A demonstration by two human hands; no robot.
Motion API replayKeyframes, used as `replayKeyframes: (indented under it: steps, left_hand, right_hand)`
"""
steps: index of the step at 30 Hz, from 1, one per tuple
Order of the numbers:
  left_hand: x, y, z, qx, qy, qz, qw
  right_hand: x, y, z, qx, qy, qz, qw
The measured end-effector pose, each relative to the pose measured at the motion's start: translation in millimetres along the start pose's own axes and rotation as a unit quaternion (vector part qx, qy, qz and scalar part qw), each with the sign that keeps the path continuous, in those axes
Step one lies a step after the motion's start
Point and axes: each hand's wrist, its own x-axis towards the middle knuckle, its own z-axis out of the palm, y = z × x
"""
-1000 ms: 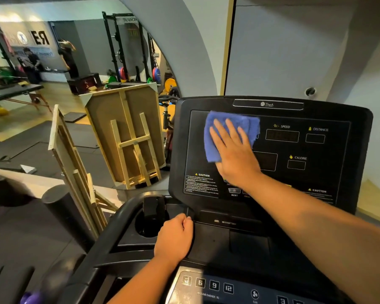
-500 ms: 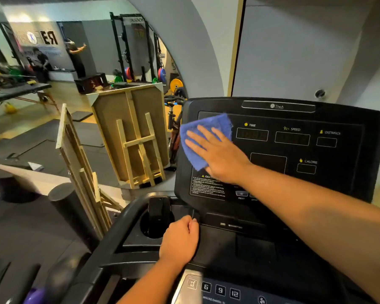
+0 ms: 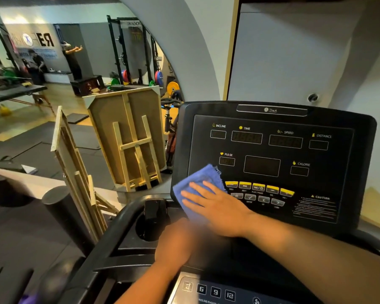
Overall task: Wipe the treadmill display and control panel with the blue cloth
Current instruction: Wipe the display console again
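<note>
The black treadmill display panel faces me, its readouts dark and a row of yellow buttons across its lower half. My right hand lies flat on the blue cloth and presses it against the panel's lower left corner, left of the buttons. My left hand, blurred, rests closed on the black console ledge just below the cloth. A lower control strip with number keys shows at the bottom edge.
A phone stands in the cup holder left of my hands. Wooden easels and boards lean to the left of the treadmill. A black foam roller stands nearby. Gym racks, weight plates and two people are far back.
My right hand has swept the cloth from the display's upper left down to its lower left corner, uncovering the incline, time and pulse readouts. My left hand has stayed on the ledge.
</note>
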Motion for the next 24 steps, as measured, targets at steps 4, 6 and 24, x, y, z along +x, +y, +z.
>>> replayKeyframes:
  steps: [4, 6, 24]
  left_hand:
    - [0, 0, -1, 0.003, 0.006, -0.001, 1.0]
    - [0, 0, -1, 0.006, 0.005, 0.002, 1.0]
    - [1, -2, 2, 0.003, 0.008, 0.01, 1.0]
  right_hand:
    - [-50, 24, -5, 0.032, -0.044, 0.006, 0.999]
    - [-76, 33, -6, 0.042, -0.063, 0.018, 0.997]
    - [-132, 51, -7, 0.025, -0.085, 0.043, 0.995]
